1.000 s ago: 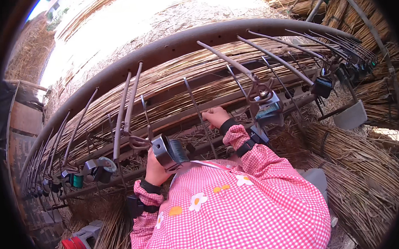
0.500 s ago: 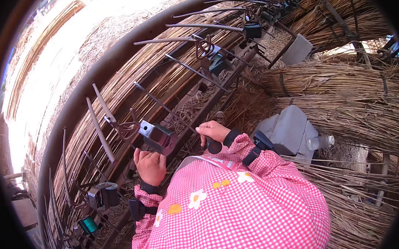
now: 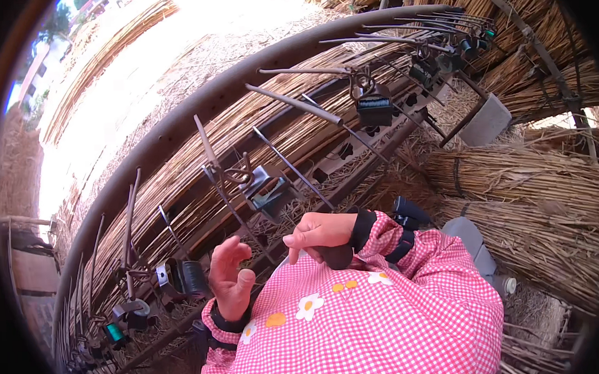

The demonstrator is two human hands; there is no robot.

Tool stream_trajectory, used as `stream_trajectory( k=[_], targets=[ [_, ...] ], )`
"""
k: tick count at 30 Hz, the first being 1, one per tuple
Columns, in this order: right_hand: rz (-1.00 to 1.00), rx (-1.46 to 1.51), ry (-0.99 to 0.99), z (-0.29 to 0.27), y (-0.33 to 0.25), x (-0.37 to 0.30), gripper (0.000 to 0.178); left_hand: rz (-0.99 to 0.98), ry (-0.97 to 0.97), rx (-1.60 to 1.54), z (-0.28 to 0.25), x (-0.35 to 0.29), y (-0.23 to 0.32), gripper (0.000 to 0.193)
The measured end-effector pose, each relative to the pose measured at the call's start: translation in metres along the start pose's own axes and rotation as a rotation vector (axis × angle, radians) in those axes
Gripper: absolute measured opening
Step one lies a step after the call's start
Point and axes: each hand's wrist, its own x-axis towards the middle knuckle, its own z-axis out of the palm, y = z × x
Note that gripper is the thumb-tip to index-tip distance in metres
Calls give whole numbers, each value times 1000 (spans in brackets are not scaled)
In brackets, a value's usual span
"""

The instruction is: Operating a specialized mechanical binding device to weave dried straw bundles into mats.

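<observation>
Bundles of dry reeds (image 3: 513, 177) surround a long curved metal bar (image 3: 158, 135), with a person in a pink checked smock (image 3: 379, 324) working at it.
The left hand (image 3: 231, 280) is raised in front of the smock, its fingers loosely curved and spread open. The right hand (image 3: 325, 231) lies nearby, palm down, fingers partly bent; a dark rounded object (image 3: 338, 256) shows directly beneath it, but whether the fingers grip it cannot be told. Just beyond both hands, a metal holder with dark thread (image 3: 271, 193) hangs from a rusty ring.
</observation>
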Motion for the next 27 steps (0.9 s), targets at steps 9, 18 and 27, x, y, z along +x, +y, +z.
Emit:
stream_trajectory(
  k=[9, 18, 27],
  targets=[
    [-120, -212, -358, -105, 18, -29, 50, 348, 692, -489, 150, 79, 41, 55],
    [120, 593, -766, -114, -14, -40, 65, -107, 625, -411, 190, 73, 94, 18],
    [47, 875, -762, -84, -3, -33, 27, 173, 1213, 608, 237, -5, 66, 35]
  ],
)
